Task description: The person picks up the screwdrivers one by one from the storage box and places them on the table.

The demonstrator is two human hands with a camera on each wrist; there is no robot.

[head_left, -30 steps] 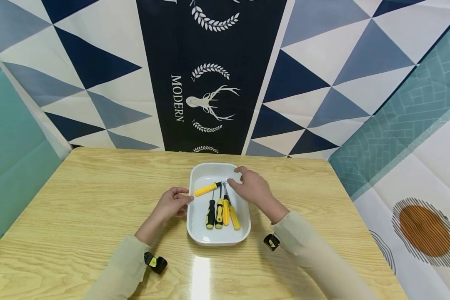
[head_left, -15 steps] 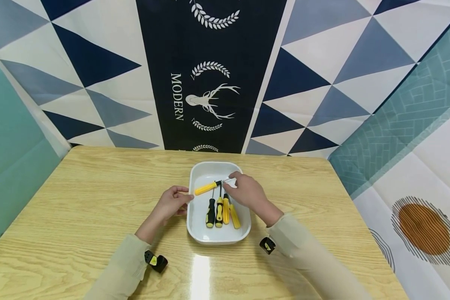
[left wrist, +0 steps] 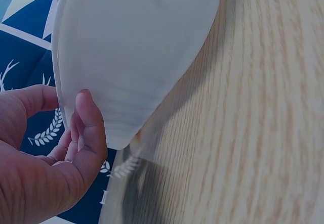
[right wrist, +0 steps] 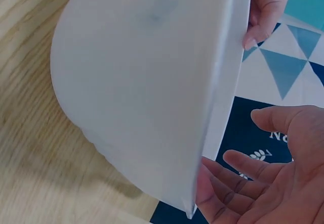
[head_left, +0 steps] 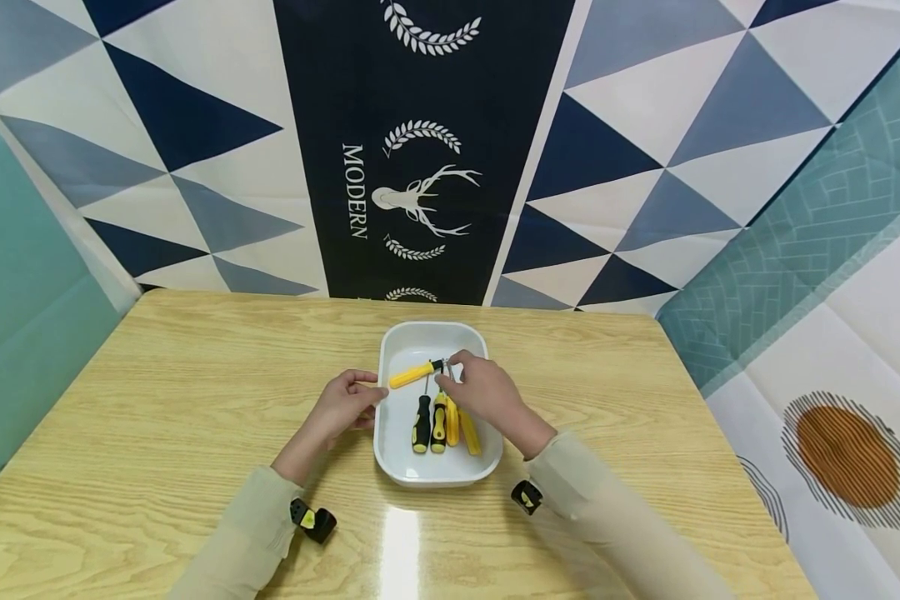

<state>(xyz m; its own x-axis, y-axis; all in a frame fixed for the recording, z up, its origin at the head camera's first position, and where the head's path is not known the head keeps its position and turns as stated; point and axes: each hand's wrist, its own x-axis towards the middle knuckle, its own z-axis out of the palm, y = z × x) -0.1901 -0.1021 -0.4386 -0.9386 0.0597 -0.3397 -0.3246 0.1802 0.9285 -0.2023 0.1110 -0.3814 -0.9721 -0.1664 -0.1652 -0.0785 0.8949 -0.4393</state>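
Note:
A white rectangular tray (head_left: 435, 337) holds several screwdrivers. One yellow-handled screwdriver (head_left: 411, 377) lies crosswise near the far end, its shaft pointing right. Below it, a black screwdriver (head_left: 421, 429), a black-and-yellow screwdriver (head_left: 438, 425) and yellow screwdrivers (head_left: 470, 437) lie side by side, shafts pointing away. At the tray's left side my left hand (head_left: 345, 407) grips the rim between thumb and fingers, as the left wrist view also shows. Over the tray's right side reaches my right hand (head_left: 487, 392), thumb and index finger apart (right wrist: 263, 168) close to the screwdriver shafts. Its palm hides part of the yellow handles.
A wooden table (head_left: 195, 417) carries the tray near its far edge. Behind it hangs a patterned cloth wall (head_left: 412, 200). Black wrist cameras hang under the left cuff (head_left: 311, 521) and right cuff (head_left: 527, 497).
My right hand has moved left and slightly nearer over the tray, toward the screwdriver shafts, now covering more of the yellow screwdrivers. My left hand, the tray and the screwdrivers have stayed in place.

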